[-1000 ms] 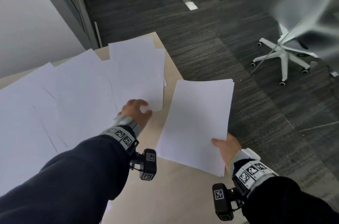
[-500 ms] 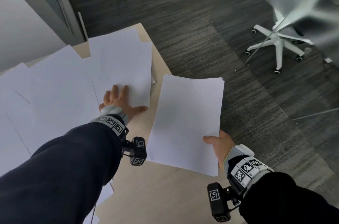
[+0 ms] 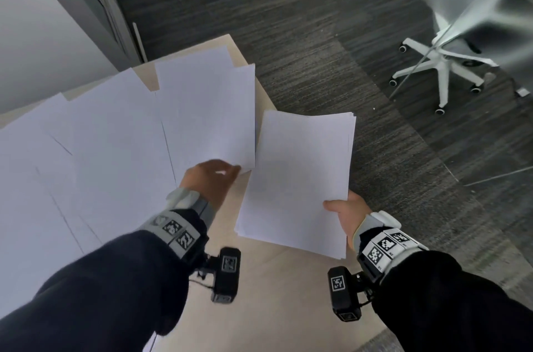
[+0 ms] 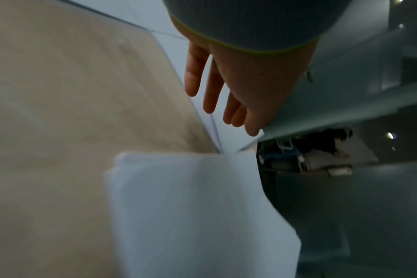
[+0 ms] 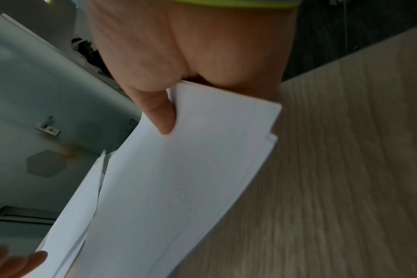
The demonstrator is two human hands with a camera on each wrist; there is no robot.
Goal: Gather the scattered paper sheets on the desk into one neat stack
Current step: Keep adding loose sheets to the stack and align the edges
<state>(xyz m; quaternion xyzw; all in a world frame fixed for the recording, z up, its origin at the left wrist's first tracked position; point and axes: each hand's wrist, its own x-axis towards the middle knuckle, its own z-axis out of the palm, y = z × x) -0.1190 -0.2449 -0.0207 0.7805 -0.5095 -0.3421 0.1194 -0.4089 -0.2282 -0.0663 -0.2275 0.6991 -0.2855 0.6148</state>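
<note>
A: Hands first. The right hand [image 3: 347, 214] holds a gathered stack of sheets [image 3: 300, 178] by its near right corner; in the right wrist view the thumb [image 5: 160, 112] lies on the top page, and the remaining fingers are hidden beneath the paper.

B: And the other?

A: The left hand [image 3: 209, 182] sits at the near corner of a loose sheet [image 3: 213, 115], thumb and fingers closed on that corner. The left wrist view shows the fingers [image 4: 212, 90] extended below the paper and the corner raised off the surface.

B: Position of the stack?

A: It is held in the air just to the right of the loose sheet, above the right edge of the desk [image 3: 268, 294], its far end out over the carpet [image 3: 331, 48]. Its edges are not fully squared.

B: Remaining paper?

A: Scattered sheets [image 3: 95, 155] overlap across the left part of the desk. A white office chair [image 3: 441, 74] stands on the carpet, well apart.
</note>
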